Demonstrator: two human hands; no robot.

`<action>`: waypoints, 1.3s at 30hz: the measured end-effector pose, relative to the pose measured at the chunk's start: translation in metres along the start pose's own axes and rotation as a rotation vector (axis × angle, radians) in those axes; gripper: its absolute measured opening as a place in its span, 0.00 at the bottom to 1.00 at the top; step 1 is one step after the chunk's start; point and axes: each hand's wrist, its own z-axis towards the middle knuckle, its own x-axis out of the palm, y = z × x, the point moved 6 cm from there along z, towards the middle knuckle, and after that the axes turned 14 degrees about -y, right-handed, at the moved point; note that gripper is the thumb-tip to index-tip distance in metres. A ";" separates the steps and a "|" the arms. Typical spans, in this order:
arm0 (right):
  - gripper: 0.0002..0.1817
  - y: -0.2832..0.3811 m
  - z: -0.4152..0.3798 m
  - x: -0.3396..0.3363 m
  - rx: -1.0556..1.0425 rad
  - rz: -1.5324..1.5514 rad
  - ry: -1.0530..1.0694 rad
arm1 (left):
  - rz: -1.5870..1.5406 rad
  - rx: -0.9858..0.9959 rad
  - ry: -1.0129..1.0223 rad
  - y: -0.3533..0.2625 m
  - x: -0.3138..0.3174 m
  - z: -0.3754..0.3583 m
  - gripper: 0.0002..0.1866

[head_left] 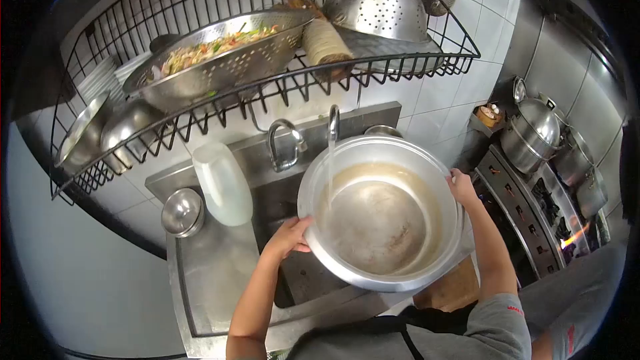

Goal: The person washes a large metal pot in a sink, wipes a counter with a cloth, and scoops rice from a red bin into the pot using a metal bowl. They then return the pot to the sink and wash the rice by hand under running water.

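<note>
A large round aluminium pot (380,220) is held over the sink (303,280), its inside turned up toward me and its base stained brown in places. My left hand (291,237) grips the rim on the left, fingers closed round it. On the right side of the rim, my right hand (461,187) is closed too. Water runs from the right-hand faucet (334,123) in a thin stream down into the pot. A second curved faucet (285,145) stands just left of it.
A black wire rack (287,87) hangs above the sink with a colander of chopped vegetables (220,60) and an upturned colander (379,7). A white plastic jug (223,183) and metal bowls (182,212) stand left. A stove with lidded pots (533,130) and a flame is right, near another person's sleeve (580,300).
</note>
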 end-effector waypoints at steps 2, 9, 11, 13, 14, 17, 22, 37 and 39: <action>0.16 0.025 0.015 -0.001 -0.085 -0.059 0.093 | -0.032 -0.076 0.042 0.009 -0.007 0.014 0.30; 0.13 0.108 0.006 0.060 -0.741 -0.374 0.308 | -0.707 0.123 -0.003 0.004 0.023 0.052 0.34; 0.14 0.101 -0.019 0.110 -0.614 -0.271 0.484 | -0.700 0.117 -0.063 0.000 0.027 0.028 0.37; 0.18 0.107 -0.036 0.128 -0.324 -0.216 0.330 | -0.718 0.155 -0.092 0.008 0.030 0.011 0.37; 0.19 0.111 -0.047 0.140 -0.141 -0.289 0.155 | -0.734 0.148 -0.133 0.012 0.032 0.005 0.37; 0.28 0.156 -0.083 0.197 -0.103 0.106 -0.053 | -0.745 0.123 -0.223 0.016 0.033 -0.007 0.37; 0.19 0.270 -0.142 0.179 -0.511 0.285 0.239 | -0.721 0.116 -0.247 0.011 0.036 -0.012 0.37; 0.10 0.183 -0.074 0.229 -0.424 -0.162 -0.050 | -0.725 0.159 -0.266 0.019 0.036 -0.015 0.37; 0.10 0.134 -0.045 0.210 -0.241 -0.211 -0.063 | -0.730 0.162 -0.271 0.015 0.037 -0.018 0.37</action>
